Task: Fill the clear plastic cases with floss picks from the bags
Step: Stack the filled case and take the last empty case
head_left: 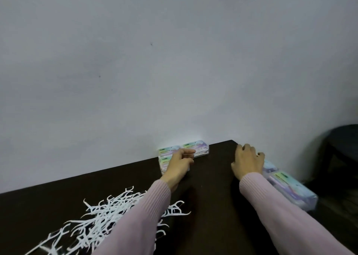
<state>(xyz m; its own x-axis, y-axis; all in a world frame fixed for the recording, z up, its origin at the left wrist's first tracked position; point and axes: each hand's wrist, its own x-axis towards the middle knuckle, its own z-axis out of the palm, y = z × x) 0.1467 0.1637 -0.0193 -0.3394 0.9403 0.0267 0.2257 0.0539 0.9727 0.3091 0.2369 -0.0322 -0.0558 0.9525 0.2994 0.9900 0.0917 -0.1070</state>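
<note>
Several clear plastic cases with pastel labels are stacked against the wall at the table's far edge. My left hand reaches to them, its straight fingers lying against the front of the stack. More cases lie in a row along the table's right edge. My right hand rests palm down on the table beside that row, fingers loosely curled and holding nothing. A loose pile of white floss picks is spread over the near left of the table, partly hidden by my left sleeve.
The dark brown table stands against a plain grey wall. Its right edge runs just past the row of cases. A dark round stool stands off to the right, beyond the table.
</note>
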